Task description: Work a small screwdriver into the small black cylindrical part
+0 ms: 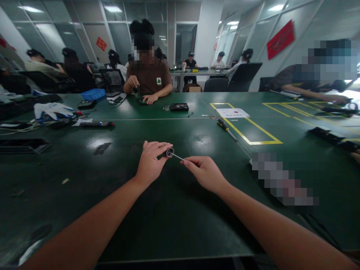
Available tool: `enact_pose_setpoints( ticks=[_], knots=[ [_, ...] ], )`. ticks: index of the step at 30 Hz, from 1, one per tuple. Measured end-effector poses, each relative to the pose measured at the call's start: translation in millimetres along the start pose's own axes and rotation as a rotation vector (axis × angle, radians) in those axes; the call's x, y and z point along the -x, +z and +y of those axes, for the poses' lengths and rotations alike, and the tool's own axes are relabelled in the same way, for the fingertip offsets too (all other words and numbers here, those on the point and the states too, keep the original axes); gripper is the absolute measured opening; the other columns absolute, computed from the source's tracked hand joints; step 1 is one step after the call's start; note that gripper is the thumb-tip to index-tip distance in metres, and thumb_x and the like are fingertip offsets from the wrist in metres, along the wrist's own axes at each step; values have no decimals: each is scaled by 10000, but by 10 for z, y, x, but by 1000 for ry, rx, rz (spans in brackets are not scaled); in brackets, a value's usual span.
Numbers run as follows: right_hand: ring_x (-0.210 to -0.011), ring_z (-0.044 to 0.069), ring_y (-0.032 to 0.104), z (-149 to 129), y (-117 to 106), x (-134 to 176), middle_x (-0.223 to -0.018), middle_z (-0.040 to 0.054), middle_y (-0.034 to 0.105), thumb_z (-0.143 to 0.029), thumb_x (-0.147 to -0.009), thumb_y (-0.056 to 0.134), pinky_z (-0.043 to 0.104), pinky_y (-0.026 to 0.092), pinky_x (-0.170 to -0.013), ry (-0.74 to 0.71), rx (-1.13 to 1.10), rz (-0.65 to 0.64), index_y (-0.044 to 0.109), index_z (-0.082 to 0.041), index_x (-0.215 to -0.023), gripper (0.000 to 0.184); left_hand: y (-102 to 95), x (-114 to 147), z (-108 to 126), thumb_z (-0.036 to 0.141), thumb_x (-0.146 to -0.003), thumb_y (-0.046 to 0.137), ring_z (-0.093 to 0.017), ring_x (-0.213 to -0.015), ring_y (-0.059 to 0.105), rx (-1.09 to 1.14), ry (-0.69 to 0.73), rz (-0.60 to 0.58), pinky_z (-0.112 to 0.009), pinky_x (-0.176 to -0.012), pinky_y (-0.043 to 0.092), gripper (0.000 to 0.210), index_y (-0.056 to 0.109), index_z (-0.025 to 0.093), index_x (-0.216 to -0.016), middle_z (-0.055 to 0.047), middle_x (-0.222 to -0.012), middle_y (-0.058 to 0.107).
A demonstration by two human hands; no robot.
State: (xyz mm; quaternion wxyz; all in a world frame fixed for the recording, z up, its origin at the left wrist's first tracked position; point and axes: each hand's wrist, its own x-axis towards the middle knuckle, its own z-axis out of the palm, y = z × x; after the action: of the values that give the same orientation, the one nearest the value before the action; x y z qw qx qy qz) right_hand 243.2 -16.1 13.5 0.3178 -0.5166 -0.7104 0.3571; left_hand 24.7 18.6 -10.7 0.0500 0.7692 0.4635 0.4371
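Between the thumb and fingers of my left hand (153,159) is a small round part (170,152) with a pale rim and a dark inside, its open end turned towards me. My right hand (204,171) pinches a thin metal rod (177,156). The rod's far tip reaches into the opening of the round part; the end inside my right fingers is hidden. Both hands are closed and held over the green table (165,213). Beyond my right hand lies a screwdriver (223,125) with a black and yellow handle.
Across the table a person in a brown shirt (149,77) handles a small part. White gloves (53,110), a blue basket (93,93) and a black device (179,107) lie further back. A blurred-out long object (281,183) with a cable lies at right. Yellow tape (264,142) marks the tabletop.
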Motion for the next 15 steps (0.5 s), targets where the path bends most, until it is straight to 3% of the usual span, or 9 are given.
enact_pose_setpoints(
  ticks=[9, 15],
  knots=[
    [-563, 121, 423, -1, 18, 0, -607, -37, 505, -403, -960, 549, 273, 322, -576, -23, 44, -7, 781, -184, -870, 332, 9, -5, 38, 172, -903, 687, -237, -1124, 612, -98, 70, -26, -608, -1194, 235, 309, 743, 341, -1156, -13, -1163, 749],
    [-574, 121, 436, 18, -2, -17, -644, -29, 555, -409, -953, 561, 271, 331, -577, -18, -18, -28, 793, -187, -923, 322, 8, -9, 17, 166, -905, 687, -244, -1144, 616, -69, 45, -23, -615, -1183, 247, 316, 727, 316, -1180, -16, -1205, 745]
  ],
)
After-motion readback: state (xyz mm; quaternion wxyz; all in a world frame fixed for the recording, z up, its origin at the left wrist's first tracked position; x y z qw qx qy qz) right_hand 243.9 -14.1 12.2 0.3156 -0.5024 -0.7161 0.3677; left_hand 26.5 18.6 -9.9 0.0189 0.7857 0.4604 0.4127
